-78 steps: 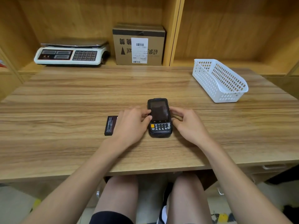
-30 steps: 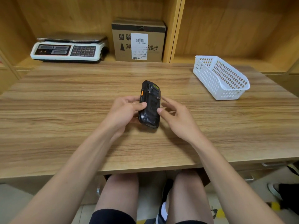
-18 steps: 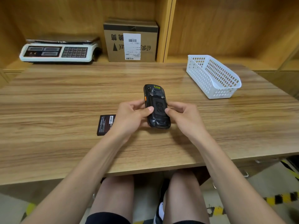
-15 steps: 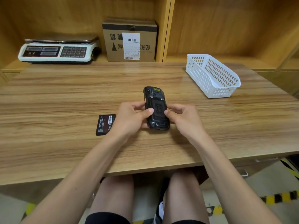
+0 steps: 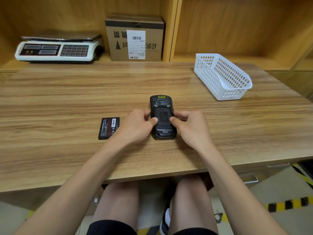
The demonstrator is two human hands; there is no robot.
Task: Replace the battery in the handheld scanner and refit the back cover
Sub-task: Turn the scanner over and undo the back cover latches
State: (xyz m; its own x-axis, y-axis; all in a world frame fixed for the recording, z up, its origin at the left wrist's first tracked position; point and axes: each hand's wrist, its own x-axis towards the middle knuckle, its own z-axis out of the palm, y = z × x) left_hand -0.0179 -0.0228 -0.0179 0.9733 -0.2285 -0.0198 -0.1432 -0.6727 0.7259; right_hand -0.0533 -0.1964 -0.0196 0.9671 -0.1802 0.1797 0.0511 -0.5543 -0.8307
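The black handheld scanner (image 5: 162,106) lies face down on the wooden table (image 5: 67,92), back cover up, with a yellow label at its far end. My left hand (image 5: 135,128) grips its left side, thumb pressed on the back cover. My right hand (image 5: 191,128) grips the right side, thumb also on the cover. A flat black battery (image 5: 108,128) with a white barcode label lies on the table just left of my left hand.
A white perforated basket (image 5: 221,77) stands at the table's back right. On the shelf behind sit a white weighing scale (image 5: 55,50) and a cardboard box (image 5: 135,39). The table's front edge runs just below my forearms.
The scanner was turned over from screen up to back up and set flat on the table. Both thumbs now rest on its back cover.
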